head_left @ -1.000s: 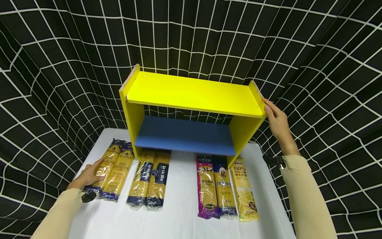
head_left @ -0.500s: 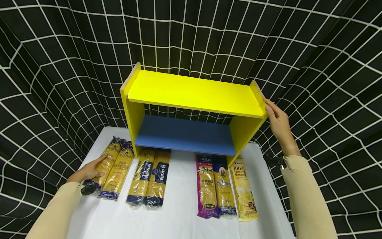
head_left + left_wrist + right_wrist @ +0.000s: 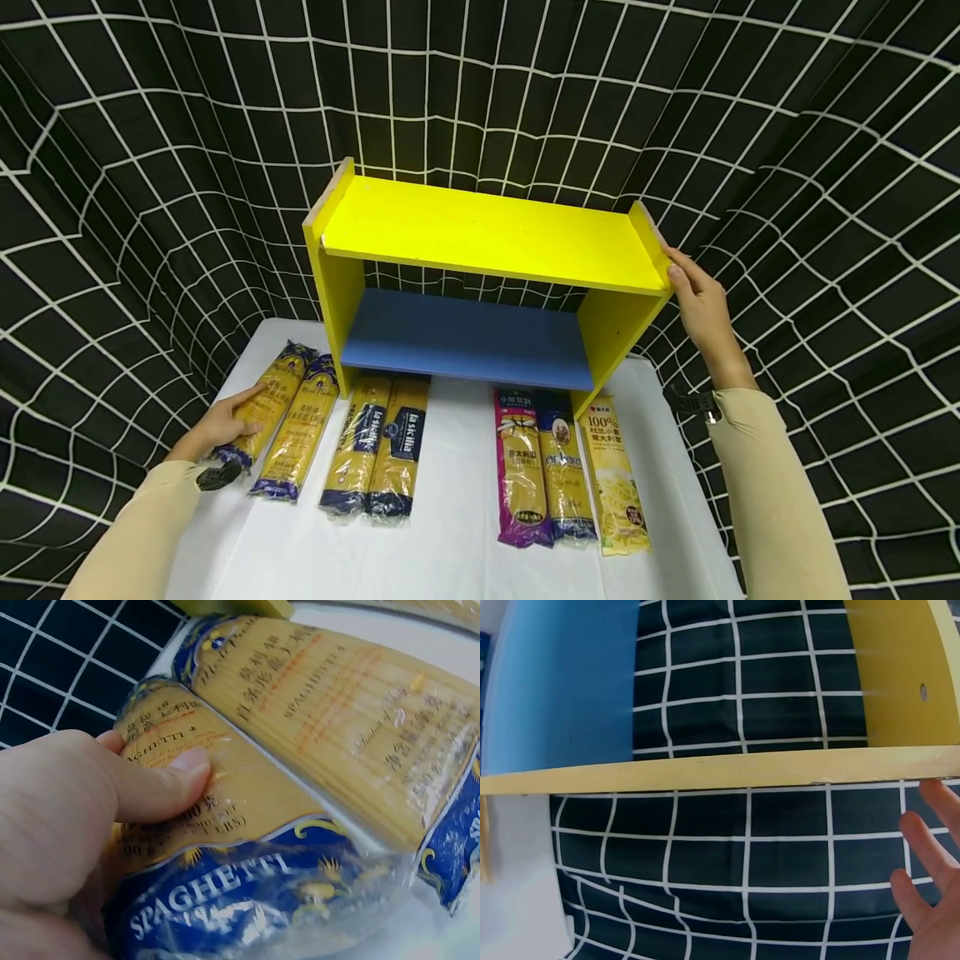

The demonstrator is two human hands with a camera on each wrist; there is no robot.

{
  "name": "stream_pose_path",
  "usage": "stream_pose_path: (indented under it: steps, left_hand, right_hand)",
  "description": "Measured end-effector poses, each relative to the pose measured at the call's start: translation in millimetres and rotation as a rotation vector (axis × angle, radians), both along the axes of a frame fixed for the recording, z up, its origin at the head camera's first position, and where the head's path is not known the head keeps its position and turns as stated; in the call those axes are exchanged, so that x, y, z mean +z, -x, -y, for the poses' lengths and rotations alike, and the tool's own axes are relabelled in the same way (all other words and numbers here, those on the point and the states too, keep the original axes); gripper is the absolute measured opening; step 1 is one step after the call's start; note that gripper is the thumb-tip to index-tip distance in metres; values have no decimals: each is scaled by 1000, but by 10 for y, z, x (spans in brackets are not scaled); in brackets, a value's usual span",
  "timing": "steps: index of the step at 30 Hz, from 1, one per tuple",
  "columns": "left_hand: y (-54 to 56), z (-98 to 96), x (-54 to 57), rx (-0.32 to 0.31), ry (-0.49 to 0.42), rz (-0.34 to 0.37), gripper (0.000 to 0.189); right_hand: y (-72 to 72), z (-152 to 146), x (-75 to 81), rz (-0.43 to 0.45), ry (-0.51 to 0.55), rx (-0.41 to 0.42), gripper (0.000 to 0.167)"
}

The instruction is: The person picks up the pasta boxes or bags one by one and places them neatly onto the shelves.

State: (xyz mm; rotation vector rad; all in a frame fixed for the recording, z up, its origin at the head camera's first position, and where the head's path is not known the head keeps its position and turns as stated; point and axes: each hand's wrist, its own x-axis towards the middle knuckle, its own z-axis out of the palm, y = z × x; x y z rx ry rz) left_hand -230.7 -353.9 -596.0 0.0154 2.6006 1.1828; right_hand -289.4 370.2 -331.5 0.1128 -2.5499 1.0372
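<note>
My left hand grips the outer spaghetti pack at the far left, thumb across its face and the other fingers mostly hidden behind its outer edge. A gap parts it from a matching spaghetti pack lying alongside. My right hand touches the upper right side panel of a yellow and blue shelf unit. In the right wrist view, several fingers extend loosely by the outer side of that panel, one meeting its edge.
Two la sicilia pasta packs lie front left of the shelf. Toward the right are a purple-edged pasta pack, a blue-and-gold one and a yellow one. All rest on a white-covered table, with black grid curtains around.
My left hand has taken hold of the outer spaghetti pack, and it has shifted slightly away from its neighbour. My right hand stays at the shelf's side panel.
</note>
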Motion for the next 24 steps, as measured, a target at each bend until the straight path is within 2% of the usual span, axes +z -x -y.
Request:
stream_pose_path:
  steps: [5,8,12,16,19,24]
  left_hand:
    - [8,3,73,39,-103,66,86]
    - [17,-7,146,40,-142,71,85]
    - [43,-22,266,32,-177,48,86]
    - [81,-46,408,56,-193,37,87]
    - [117,-71,533,84,-212,28,88]
    - [185,-115,784,117,-225,-30,91]
  right_hand:
    - [4,-5,1,4,-2,6,42]
    - [0,-5,7,1,-1,4,41]
    - [-6,0,12,-2,-1,1,41]
    - [-6,5,16,4,-1,4,41]
    - [5,-2,18,8,-1,3,41]
    - [20,-22,14,16,7,2,41]
